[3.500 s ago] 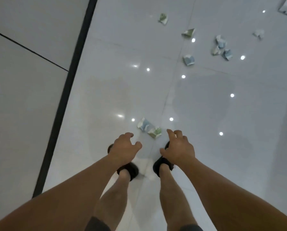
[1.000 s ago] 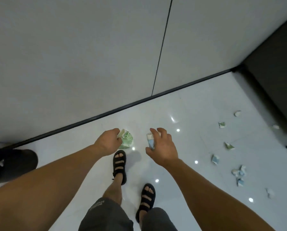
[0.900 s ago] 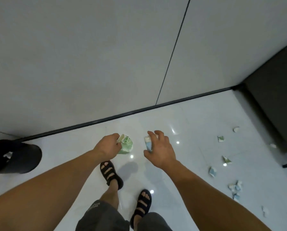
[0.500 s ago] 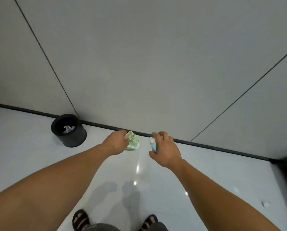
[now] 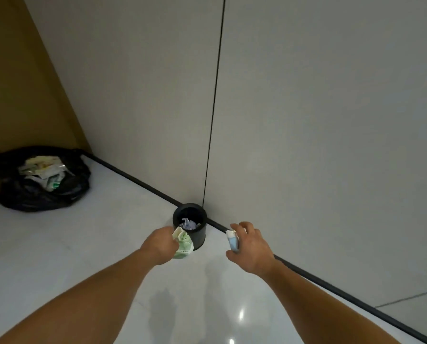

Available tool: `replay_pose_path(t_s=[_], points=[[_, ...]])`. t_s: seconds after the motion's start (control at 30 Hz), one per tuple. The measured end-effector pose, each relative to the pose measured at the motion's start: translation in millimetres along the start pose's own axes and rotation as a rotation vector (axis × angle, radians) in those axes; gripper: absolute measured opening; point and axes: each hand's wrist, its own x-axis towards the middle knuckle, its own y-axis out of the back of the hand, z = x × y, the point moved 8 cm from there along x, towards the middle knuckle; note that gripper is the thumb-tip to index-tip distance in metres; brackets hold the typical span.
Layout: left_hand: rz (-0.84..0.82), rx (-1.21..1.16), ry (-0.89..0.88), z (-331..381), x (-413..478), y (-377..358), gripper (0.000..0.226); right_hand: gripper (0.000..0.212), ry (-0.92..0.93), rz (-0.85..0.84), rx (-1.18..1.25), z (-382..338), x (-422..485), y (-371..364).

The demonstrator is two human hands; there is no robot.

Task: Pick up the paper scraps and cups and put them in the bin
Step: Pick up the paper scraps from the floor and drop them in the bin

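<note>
Black bin point(image 5: 200, 237) at the floor's point(image 5: 83, 244) far edge is seen holding crumpled paper point(image 5: 189, 223), with a green cup point(image 5: 184, 243) gripped by the left hand point(image 5: 159, 245) near it and a blue cup point(image 5: 233, 240) gripped by the right hand point(image 5: 251, 247).

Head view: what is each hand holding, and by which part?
The left hand grips a crumpled green cup by its side. The right hand holds a crumpled blue cup, fingers curled round its side.

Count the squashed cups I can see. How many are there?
2. A green cup is in the left hand, by the black bin; a blue cup is in the right hand. More may be hidden in the bin or the black bag.
</note>
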Motion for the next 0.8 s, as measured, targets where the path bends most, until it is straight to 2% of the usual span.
replay_pose_path(t_s=[0.17, 0.4, 0.7, 0.8], points=[[0.042, -0.069, 0.059, -33, 30, 32, 0.021, 0.076, 0.066, -0.034, -0.039, -43, 50, -6], [-0.007, -0.118, 0.122, -61, 83, 38, 0.021, 0.076, 0.103, -0.099, -0.038, -64, 132, -27], [-0.136, -0.142, 0.213, -71, 252, 24, 0.02, 0.077, 0.057, -0.252, 0.049, -43, 285, -81], [-0.204, -0.128, 0.219, -72, 312, 3, 0.012, 0.077, 0.042, -0.324, 0.056, -32, 335, -106]])
